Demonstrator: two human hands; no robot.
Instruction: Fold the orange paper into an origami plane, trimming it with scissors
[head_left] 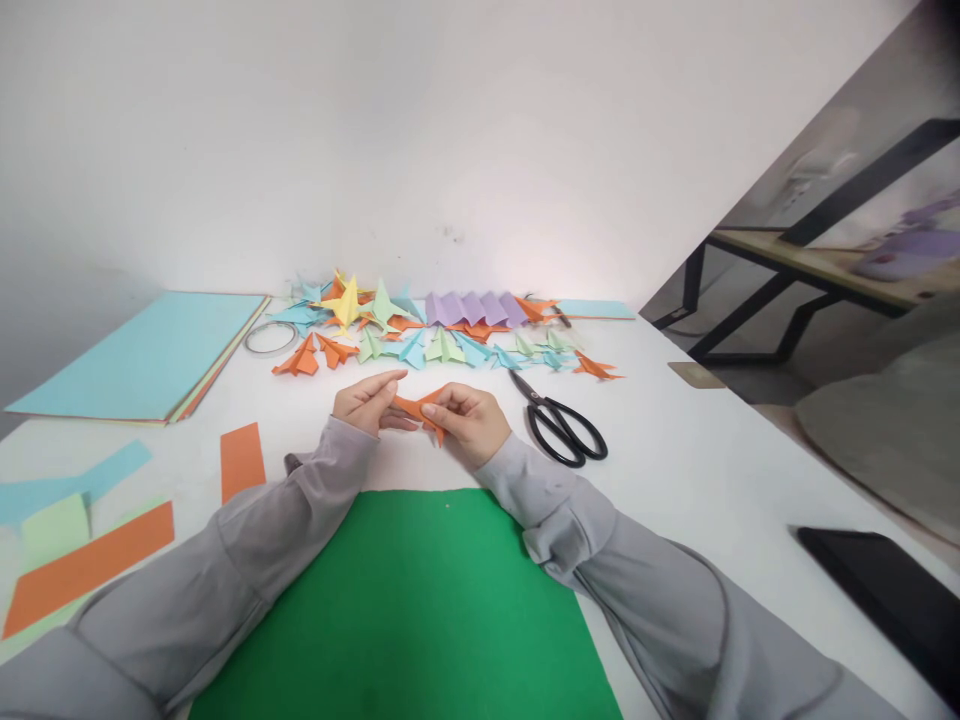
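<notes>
Between my two hands is a small folded orange paper figure (421, 407), held just above the white table beyond the far edge of a green sheet (427, 600). My left hand (371, 402) pinches its left end between thumb and fingers. On the other side, my right hand (471, 418) grips the figure's right part, the thumb pressed on its front. A pointed orange tip sticks out below the right thumb. To the right of my right hand lies a pair of scissors (566, 425) with black handles, its blades pointing away from me.
Several folded paper figures (442, 347) line the back by the wall, around a pleated purple paper (476, 309). A stack of coloured paper (142, 350) and a wire ring (271, 337) lie left. Orange strips (242, 462) are nearer. A black device (877, 570) sits at right.
</notes>
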